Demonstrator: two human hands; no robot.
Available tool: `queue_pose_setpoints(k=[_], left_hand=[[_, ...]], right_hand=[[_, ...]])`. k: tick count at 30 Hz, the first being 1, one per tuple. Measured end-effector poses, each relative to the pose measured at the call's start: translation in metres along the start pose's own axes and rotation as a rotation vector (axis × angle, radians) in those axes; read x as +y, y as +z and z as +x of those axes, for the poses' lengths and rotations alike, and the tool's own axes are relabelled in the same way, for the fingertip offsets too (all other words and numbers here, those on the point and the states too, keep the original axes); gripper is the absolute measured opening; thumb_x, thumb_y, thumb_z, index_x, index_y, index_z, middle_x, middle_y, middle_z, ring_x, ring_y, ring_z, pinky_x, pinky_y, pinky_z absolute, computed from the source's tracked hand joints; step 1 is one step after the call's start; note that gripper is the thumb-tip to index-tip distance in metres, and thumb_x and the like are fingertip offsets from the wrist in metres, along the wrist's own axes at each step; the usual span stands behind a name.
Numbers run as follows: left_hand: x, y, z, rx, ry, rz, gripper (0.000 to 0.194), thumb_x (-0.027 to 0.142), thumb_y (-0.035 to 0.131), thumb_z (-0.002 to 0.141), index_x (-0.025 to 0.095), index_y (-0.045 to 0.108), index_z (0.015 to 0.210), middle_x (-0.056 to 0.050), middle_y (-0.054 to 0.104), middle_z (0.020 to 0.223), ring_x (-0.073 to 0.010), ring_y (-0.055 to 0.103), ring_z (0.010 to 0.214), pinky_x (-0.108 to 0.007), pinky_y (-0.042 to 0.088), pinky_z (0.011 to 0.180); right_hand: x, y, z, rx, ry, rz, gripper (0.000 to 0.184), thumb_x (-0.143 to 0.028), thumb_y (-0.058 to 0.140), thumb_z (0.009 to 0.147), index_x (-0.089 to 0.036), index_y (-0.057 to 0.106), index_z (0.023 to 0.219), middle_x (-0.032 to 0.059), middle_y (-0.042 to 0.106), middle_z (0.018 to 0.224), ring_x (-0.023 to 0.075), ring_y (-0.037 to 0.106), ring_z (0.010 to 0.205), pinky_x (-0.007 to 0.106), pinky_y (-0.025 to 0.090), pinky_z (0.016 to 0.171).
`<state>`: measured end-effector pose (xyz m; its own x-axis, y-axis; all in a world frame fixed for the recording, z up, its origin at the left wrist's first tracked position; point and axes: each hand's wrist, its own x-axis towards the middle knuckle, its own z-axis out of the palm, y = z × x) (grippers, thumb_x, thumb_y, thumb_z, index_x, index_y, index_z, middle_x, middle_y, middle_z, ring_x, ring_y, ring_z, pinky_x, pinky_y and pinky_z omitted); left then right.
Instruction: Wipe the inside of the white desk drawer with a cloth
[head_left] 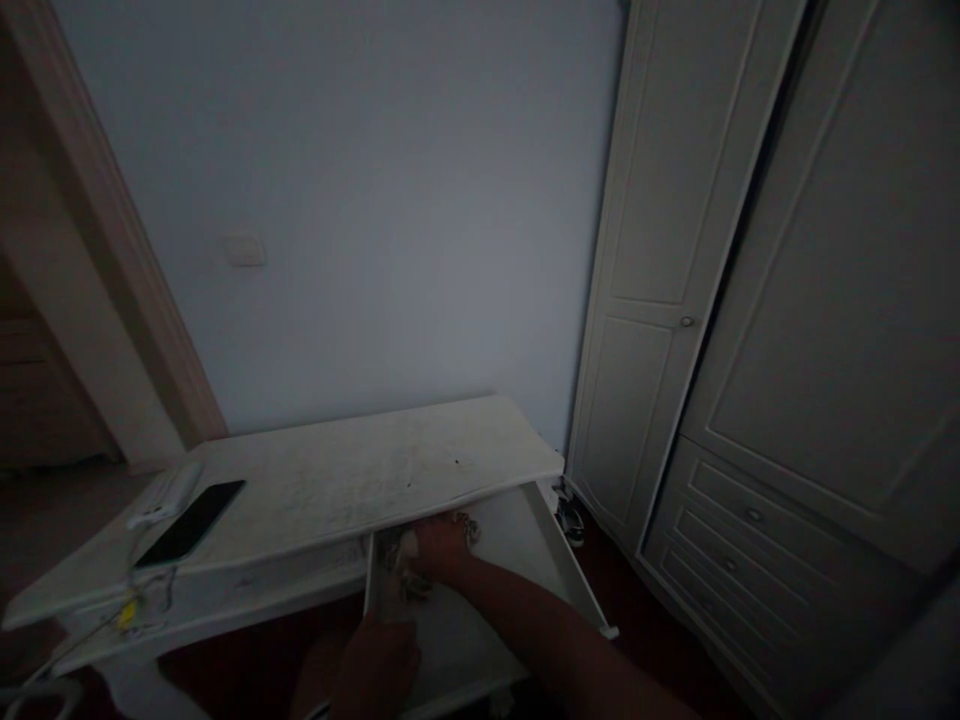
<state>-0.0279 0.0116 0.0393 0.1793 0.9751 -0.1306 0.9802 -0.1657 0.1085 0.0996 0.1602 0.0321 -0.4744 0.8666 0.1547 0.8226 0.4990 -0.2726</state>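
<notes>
A white desk (pixel 352 475) stands against the wall with its right-hand drawer (pixel 559 560) pulled out. My right hand (pixel 439 548) reaches into the back of the drawer, fingers curled among small dim items, with something metallic like a chain (pixel 469 525) beside it. What the fingers hold is hidden in the dark. My left hand (pixel 379 665) rests on the drawer's front left edge, fingers closed over it.
A black phone (pixel 191 522) and a white remote-like device (pixel 165 494) lie on the desk's left end, with cables below. A tall white wardrobe (pixel 750 350) with drawers stands at the right, a door frame (pixel 112 250) at the left. The room is dim.
</notes>
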Motion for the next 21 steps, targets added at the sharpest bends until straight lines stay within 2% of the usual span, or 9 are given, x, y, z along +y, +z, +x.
queue_pose_setpoints(k=[3,6,8,12,17,21], left_hand=[[-0.001,0.004,0.0,-0.011,0.001,-0.005,0.035,0.017,0.045,0.1,0.026,0.077,0.111,-0.006,0.081,0.116,-0.0245,0.07,0.117,-0.04,0.044,0.111],[-0.001,0.003,0.0,-0.017,0.007,-0.004,0.037,0.015,0.044,0.101,0.026,0.077,0.113,-0.005,0.081,0.117,-0.0225,0.071,0.115,-0.039,0.04,0.116],[0.0,0.001,-0.001,-0.009,-0.001,-0.012,0.036,0.014,0.045,0.1,0.027,0.077,0.111,-0.006,0.081,0.116,-0.0222,0.071,0.115,-0.037,0.042,0.112],[0.002,-0.005,-0.003,-0.003,-0.045,-0.004,0.034,0.014,0.047,0.099,0.027,0.078,0.105,-0.005,0.081,0.111,-0.0238,0.071,0.114,-0.035,0.047,0.104],[0.0,-0.001,-0.008,0.123,0.025,-0.036,0.035,0.017,0.046,0.101,0.029,0.078,0.108,-0.005,0.082,0.113,-0.0226,0.073,0.11,-0.035,0.045,0.108],[-0.005,0.007,-0.009,0.147,0.017,-0.018,0.036,0.018,0.046,0.101,0.03,0.078,0.115,-0.005,0.081,0.113,-0.0234,0.073,0.111,-0.036,0.047,0.105]], right_hand=[[0.012,-0.008,0.006,0.002,0.056,-0.048,0.063,-0.036,0.071,0.089,-0.028,0.058,0.15,0.0219,0.06,0.152,0.0465,0.059,0.135,0.072,0.048,0.102],[0.02,-0.014,0.007,0.002,0.035,-0.087,0.057,-0.028,0.058,0.098,-0.032,0.055,0.154,0.0172,0.056,0.157,0.0409,0.057,0.139,0.064,0.049,0.107],[0.026,-0.018,0.004,-0.004,0.009,-0.109,0.055,-0.027,0.054,0.101,-0.036,0.055,0.155,0.0127,0.056,0.159,0.038,0.057,0.14,0.059,0.049,0.108],[0.044,-0.026,-0.002,-0.02,-0.005,-0.149,0.048,-0.029,0.056,0.101,-0.042,0.063,0.147,0.0094,0.064,0.151,0.0378,0.063,0.132,0.059,0.05,0.107],[0.079,-0.04,-0.014,-0.044,0.066,-0.198,0.049,-0.022,0.057,0.098,-0.037,0.065,0.144,0.0129,0.069,0.143,0.0364,0.068,0.124,0.055,0.055,0.098],[0.112,-0.054,-0.03,-0.052,0.14,-0.238,0.054,-0.018,0.059,0.094,-0.033,0.063,0.146,0.0159,0.063,0.149,0.0393,0.062,0.13,0.055,0.056,0.095]])
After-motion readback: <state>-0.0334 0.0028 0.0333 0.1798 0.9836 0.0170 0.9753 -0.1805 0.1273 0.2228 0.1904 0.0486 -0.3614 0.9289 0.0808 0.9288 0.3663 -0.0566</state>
